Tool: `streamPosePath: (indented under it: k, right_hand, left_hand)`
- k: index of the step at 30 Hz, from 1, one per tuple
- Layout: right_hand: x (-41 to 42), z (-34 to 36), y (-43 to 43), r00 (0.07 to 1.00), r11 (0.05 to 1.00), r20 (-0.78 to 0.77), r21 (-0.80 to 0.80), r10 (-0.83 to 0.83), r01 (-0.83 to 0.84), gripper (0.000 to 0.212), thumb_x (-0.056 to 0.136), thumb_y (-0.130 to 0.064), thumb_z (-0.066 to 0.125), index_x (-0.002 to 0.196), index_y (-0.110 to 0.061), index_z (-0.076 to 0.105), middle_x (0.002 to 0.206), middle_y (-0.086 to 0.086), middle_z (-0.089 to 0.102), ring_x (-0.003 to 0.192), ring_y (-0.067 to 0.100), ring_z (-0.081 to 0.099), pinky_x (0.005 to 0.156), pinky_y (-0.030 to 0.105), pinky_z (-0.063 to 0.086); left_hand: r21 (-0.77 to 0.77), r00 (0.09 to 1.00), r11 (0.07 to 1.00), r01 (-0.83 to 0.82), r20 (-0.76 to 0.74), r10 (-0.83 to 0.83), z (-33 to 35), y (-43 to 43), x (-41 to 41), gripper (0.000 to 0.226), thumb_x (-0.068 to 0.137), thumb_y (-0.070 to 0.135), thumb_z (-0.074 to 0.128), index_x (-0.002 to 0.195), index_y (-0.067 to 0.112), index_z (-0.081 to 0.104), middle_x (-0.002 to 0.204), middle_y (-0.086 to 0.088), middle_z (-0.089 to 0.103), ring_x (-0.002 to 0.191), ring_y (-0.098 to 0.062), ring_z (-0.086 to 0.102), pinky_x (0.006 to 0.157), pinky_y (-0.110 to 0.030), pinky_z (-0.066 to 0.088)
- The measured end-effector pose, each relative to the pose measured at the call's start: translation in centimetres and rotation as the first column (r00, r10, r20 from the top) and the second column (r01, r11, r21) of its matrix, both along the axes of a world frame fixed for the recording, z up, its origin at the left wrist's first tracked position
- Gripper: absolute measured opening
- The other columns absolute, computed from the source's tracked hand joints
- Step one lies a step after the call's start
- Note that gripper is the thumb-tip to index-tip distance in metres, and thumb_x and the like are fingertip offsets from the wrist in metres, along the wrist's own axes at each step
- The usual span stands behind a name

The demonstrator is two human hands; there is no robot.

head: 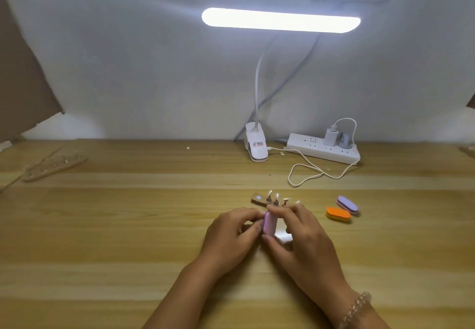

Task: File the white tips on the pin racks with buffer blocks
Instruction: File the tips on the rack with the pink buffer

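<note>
A: Hands?
B: Right hand (pixel 300 236) grips the pink buffer block (pixel 268 222), thumb at the near end, fingers curled over the far end. Block stands on edge, just above the table (pixel 128 226), centre-near.
A: Left?
B: Left hand (pixel 231 231) has its fingers curled, tips against the block's left side. Can't tell if it pinches the block or something small behind it.
A: Rack?
B: Wooden pin rack (pixel 259 198) lies just beyond the hands, its right end hidden by the right fingers. White tips (pixel 277 196) stand upright on its pins. Can't tell if the block touches any.
A: Other blocks?
B: Orange buffer block (pixel 338 214) and purple buffer block (pixel 347 204) lie flat to the right of the rack, side by side, touching or nearly.
A: Second rack?
B: Second pin rack (pixel 54 164) sits far left, well apart, blurred.
A: Rest?
B: Clip lamp (pixel 281 20) lit, its clamp (pixel 255 143) at the far edge. Power strip (pixel 323 149) right of it, white cable (pixel 308 172) looping nearer. Bead bracelet (pixel 357 308) on the right wrist.
</note>
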State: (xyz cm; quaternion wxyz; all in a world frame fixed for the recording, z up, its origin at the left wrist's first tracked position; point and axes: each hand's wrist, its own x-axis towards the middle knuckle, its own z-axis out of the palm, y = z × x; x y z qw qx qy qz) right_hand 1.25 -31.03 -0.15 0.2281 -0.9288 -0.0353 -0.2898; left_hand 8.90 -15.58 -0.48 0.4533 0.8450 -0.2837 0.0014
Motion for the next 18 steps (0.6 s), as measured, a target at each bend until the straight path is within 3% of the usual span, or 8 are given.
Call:
streamPosePath:
  k: [3, 7, 10, 14, 18]
  right_hand:
    - [0.13, 0.10, -0.07, 0.999, 0.999, 0.007, -0.013, -0.052, 0.052, 0.047, 0.073, -0.023, 0.082, 0.115, -0.025, 0.062, 0.100, -0.008, 0.054, 0.086, 0.016, 0.058, 0.066, 0.023, 0.045]
    - [-0.11, -0.16, 0.32, 1.000, 0.996, 0.010, -0.088, -0.008, 0.009, 0.044, 0.071, -0.025, 0.080, 0.110, -0.027, 0.059, 0.099, -0.007, 0.053, 0.084, 0.016, 0.059, 0.062, 0.024, 0.045]
    - [0.18, 0.12, -0.14, 0.998, 0.998, -0.009, 0.013, -0.066, 0.067, 0.044, 0.072, -0.026, 0.082, 0.111, -0.026, 0.060, 0.097, -0.009, 0.054, 0.080, 0.015, 0.059, 0.064, 0.021, 0.041]
    - [-0.01, -0.06, 0.32, 0.999, 0.997, -0.020, -0.078, -0.025, 0.023, 0.047, 0.069, -0.028, 0.082, 0.111, -0.027, 0.061, 0.100, -0.009, 0.055, 0.079, 0.014, 0.062, 0.059, 0.019, 0.041]
    - [0.21, 0.41, -0.13, 0.994, 0.994, -0.063, 0.059, -0.086, 0.090, 0.040, 0.073, -0.033, 0.082, 0.107, -0.028, 0.061, 0.096, -0.015, 0.055, 0.076, 0.009, 0.057, 0.061, 0.018, 0.033]
  left_hand:
    - [0.079, 0.998, 0.997, -0.014, 0.064, 0.009, -0.12, -0.09, -0.08, 0.019, 0.089, 0.040, 0.051, 0.104, 0.047, 0.062, 0.097, 0.031, 0.066, 0.090, 0.004, 0.061, 0.070, -0.020, 0.046]
    - [0.074, 0.996, 0.996, -0.045, 0.079, 0.039, -0.23, -0.04, -0.11, 0.023, 0.087, 0.038, 0.050, 0.102, 0.036, 0.067, 0.099, 0.024, 0.067, 0.089, -0.001, 0.061, 0.076, -0.032, 0.051]
    - [0.082, 0.997, 0.996, -0.035, 0.070, 0.029, 0.02, -0.16, -0.16, 0.024, 0.088, 0.041, 0.049, 0.102, 0.036, 0.068, 0.098, 0.023, 0.068, 0.090, -0.002, 0.062, 0.077, -0.034, 0.052]
    - [0.086, 0.997, 0.996, -0.034, 0.077, 0.028, 0.06, -0.07, -0.19, 0.025, 0.086, 0.038, 0.049, 0.101, 0.033, 0.069, 0.097, 0.020, 0.069, 0.088, -0.004, 0.062, 0.076, -0.036, 0.051]
    - [0.065, 0.998, 0.997, -0.032, 0.055, 0.028, 0.11, -0.09, -0.15, 0.017, 0.091, 0.034, 0.054, 0.101, 0.036, 0.069, 0.097, 0.022, 0.068, 0.091, -0.003, 0.062, 0.076, -0.033, 0.052]
